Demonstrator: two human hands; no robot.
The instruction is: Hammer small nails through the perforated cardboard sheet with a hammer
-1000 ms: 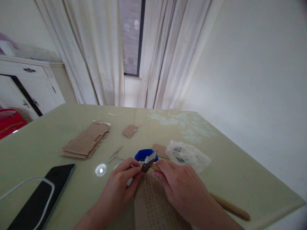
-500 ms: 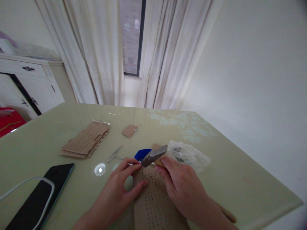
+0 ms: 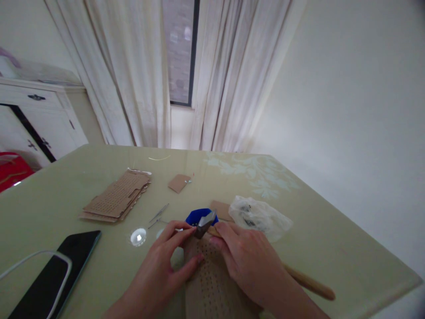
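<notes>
A brown perforated cardboard strip [image 3: 212, 283] lies in front of me, rows of small holes running along it. My left hand [image 3: 166, 254] holds its left side near the far end, thumb on top and fingertips at the far edge. Whether those fingertips also pinch something small is hidden. My right hand [image 3: 247, 254] is closed around the wooden handle of a hammer [image 3: 205, 225], gripping close to the head. The hammer's metal head is down by my left fingertips. Its handle end sticks out past my right forearm. Just beyond the head sits a blue container [image 3: 195, 215].
A stack of perforated cardboard [image 3: 117, 197] lies at left, with thin metal tools [image 3: 159, 213] and a clear round disc [image 3: 138, 237] nearer me. A black tablet-like device [image 3: 63, 270] with a white cable is front left. A plastic bag [image 3: 262, 217] lies right, and a small cardboard piece [image 3: 179, 182] farther back.
The hammer head has dropped and tilted down toward my left fingertips, as my right hand lowered slightly. More of the handle's end now shows. My left hand has stayed nearly still.
</notes>
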